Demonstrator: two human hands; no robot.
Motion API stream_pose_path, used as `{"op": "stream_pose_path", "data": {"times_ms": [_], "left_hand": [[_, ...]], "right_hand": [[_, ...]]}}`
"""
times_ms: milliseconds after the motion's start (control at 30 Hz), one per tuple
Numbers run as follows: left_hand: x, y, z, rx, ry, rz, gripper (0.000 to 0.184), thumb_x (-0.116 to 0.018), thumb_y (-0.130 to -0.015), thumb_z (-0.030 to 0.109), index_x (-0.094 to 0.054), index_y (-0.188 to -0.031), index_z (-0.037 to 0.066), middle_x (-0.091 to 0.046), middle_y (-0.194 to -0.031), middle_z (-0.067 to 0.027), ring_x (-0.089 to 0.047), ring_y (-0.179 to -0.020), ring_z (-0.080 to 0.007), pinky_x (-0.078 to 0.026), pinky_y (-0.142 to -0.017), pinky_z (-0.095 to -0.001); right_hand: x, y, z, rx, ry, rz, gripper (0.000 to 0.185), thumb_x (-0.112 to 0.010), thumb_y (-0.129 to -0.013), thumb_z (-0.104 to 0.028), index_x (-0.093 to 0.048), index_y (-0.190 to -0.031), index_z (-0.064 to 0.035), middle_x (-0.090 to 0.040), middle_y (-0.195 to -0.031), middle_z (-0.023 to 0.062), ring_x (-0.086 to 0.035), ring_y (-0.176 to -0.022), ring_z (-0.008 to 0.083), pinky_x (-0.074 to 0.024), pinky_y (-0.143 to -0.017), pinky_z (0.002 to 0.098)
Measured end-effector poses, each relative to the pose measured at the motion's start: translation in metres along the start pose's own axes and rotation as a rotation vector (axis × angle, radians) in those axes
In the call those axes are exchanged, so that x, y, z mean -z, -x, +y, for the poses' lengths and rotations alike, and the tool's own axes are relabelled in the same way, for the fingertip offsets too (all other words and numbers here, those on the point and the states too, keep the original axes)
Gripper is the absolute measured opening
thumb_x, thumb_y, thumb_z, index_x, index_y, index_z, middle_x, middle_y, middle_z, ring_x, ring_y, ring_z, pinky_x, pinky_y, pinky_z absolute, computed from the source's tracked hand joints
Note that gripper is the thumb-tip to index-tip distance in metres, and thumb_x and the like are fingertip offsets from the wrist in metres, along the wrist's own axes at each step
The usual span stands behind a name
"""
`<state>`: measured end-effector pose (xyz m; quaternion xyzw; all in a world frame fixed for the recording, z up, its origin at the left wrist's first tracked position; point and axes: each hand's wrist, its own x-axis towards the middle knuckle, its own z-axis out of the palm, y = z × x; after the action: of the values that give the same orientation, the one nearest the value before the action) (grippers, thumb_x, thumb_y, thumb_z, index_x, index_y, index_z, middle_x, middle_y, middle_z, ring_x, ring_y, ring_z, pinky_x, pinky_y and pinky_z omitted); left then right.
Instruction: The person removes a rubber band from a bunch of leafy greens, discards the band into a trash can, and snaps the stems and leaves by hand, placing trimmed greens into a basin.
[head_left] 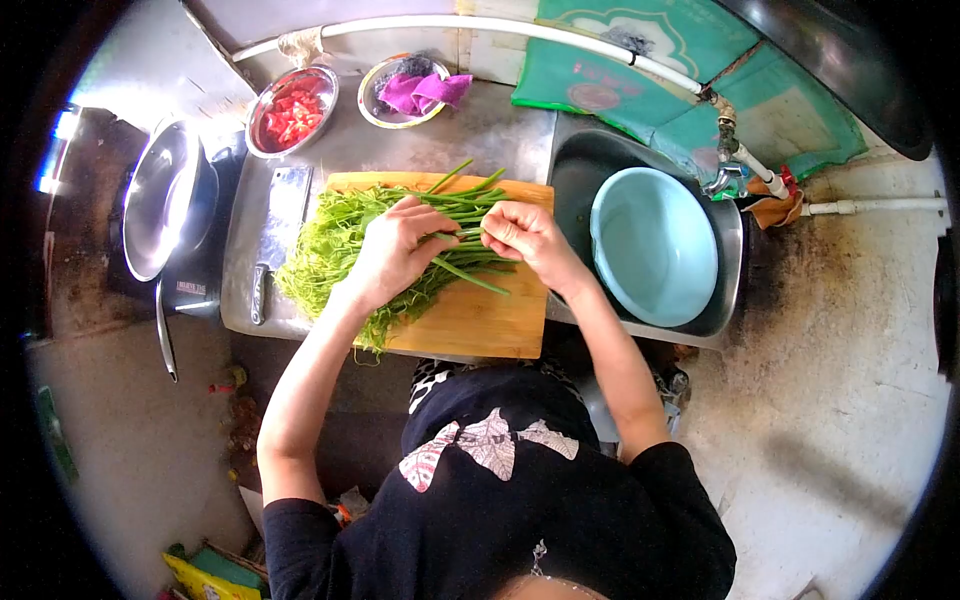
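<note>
A heap of leafy greens (330, 235) with thin curly tendrils and long stems lies across the wooden cutting board (480, 325). The leaves spread over the board's left edge, and the stems point right. My left hand (400, 250) rests over the middle of the heap, fingers curled around some stems. Close to its right, my right hand (525, 240) is closed, thumb and forefinger pinched at the stem ends. The small piece between its fingertips is mostly hidden. A cleaver (283, 220) with a black handle lies flat left of the greens.
Behind the board stand a bowl of cut red pieces (292, 115) and a bowl with a purple cloth (425, 93). At right, a light-blue basin (655, 247) sits in the sink (580, 155) below a tap (725, 175). A wok (165, 200) stands at left, handle toward me.
</note>
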<state>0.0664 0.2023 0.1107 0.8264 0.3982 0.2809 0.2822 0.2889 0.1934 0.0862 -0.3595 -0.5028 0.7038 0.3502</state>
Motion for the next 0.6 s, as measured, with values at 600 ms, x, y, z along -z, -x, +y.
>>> {"op": "stream_pose_path", "data": {"times_ms": [600], "left_hand": [[0.003,0.003,0.000,0.000,0.082,0.019,0.022,-0.069,-0.068,-0.001,-0.067,-0.089,0.001,-0.065,-0.080,-0.0116,-0.059,-0.080,-0.0298,-0.049,-0.073,-0.0378]], "right_hand": [[-0.022,-0.010,0.014,0.026,-0.177,-0.081,0.038,-0.055,-0.097,-0.036,-0.051,-0.072,-0.0079,-0.040,-0.062,-0.0044,-0.030,-0.054,0.0036,-0.0227,-0.049,0.0208]]}}
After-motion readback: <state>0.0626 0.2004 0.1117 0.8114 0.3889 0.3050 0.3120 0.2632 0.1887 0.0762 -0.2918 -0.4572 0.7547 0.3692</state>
